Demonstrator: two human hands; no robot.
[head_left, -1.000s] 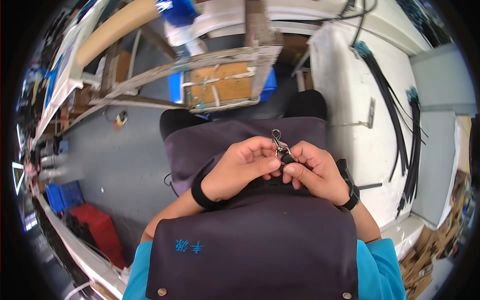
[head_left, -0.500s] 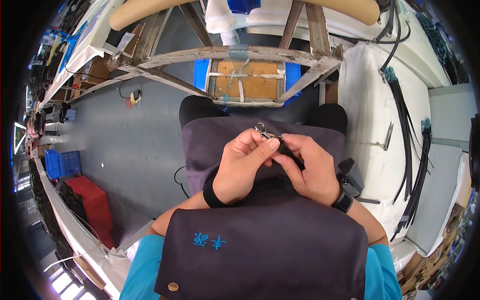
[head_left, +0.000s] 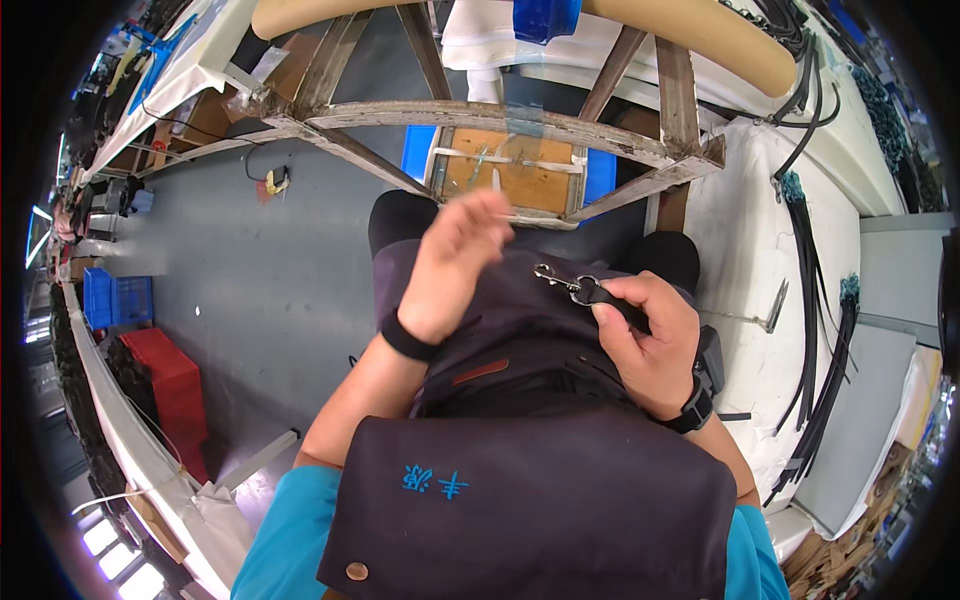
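Note:
My right hand pinches a short black strap between thumb and fingers, over my lap. From the strap's end a silver snap hook sticks out to the left, joined by a metal ring. Most of the strap is hidden in the hand and against the dark apron. To the left and a little farther out, my left hand is apart from the hook. Motion smears its fingers, so whether they hold anything is unclear.
A worn frame with a cardboard roll stands ahead. Below it sits a wooden panel beside blue bins. Black straps and scissors lie on the white surface at right. A red box is at left.
My left hand has let go of the snap hook and moved up and left. The right hand has shifted slightly right, keeping the strap, and the hook now shows fully.

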